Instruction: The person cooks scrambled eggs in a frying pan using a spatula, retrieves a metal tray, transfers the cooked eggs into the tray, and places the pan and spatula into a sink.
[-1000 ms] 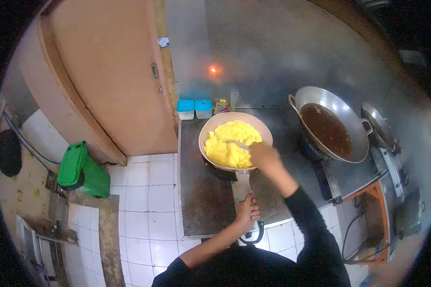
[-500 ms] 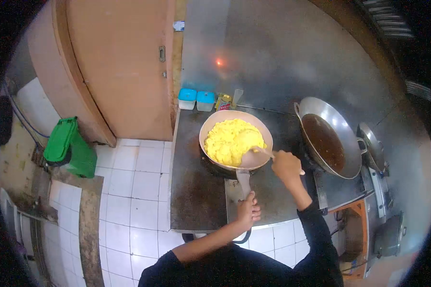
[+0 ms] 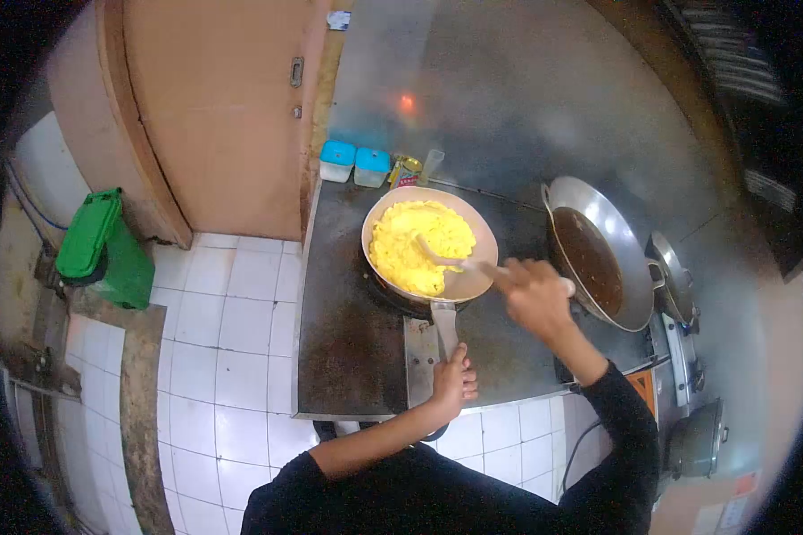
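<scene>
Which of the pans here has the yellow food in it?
The pale pan whose handle the left hand grips; the metal wok holds brown liquid, and the pan beyond it shows no yellow.

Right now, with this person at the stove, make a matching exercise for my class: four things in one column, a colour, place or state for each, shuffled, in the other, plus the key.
Things
1. Left hand
2. Wok
3. Food
4. Right hand

Descriptions
A. Yellow, in the pan
B. Holding a utensil
C. Closed around the pan handle
D. Contains brown liquid

Pairs: 1-C, 2-D, 3-A, 4-B
</scene>
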